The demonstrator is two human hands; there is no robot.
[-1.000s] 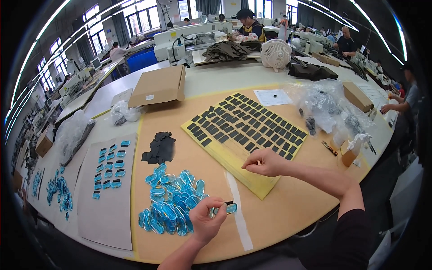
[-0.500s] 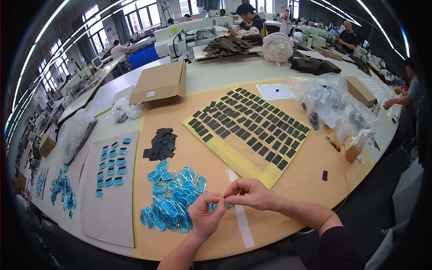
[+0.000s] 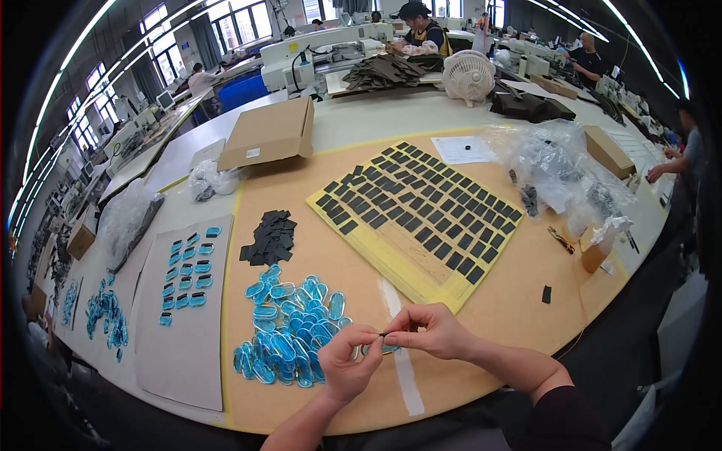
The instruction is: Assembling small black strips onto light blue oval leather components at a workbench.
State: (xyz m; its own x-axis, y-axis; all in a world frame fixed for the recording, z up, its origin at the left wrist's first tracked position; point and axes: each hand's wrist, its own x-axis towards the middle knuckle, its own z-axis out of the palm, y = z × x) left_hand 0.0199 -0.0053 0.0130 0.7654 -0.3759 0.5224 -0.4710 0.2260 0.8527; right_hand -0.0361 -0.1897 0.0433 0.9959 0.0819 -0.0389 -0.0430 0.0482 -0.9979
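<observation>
My left hand (image 3: 348,367) and my right hand (image 3: 435,332) meet over the front of the table, fingertips pinched together. Between them is a small black strip (image 3: 382,335), mostly covered by the fingers. A bit of a clear blue oval piece (image 3: 388,349) shows just below the fingertips; whether it is held or lies on the table I cannot tell. Left of my hands lies a heap of shiny blue ovals (image 3: 289,338). Behind that heap sits a pile of black rectangular pieces (image 3: 269,239).
A yellow-edged board (image 3: 421,278) carries rows of black rectangles. On a grey sheet (image 3: 188,361) stand rows of blue ovals with black tops. Around them are a cardboard box (image 3: 269,131), plastic bags (image 3: 553,161), pliers (image 3: 560,239) and a white fan (image 3: 468,77). Other people work farther back.
Both hands have shifted slightly to the right, still pinching together. The surroundings have moved a little in the picture as my head turned.
</observation>
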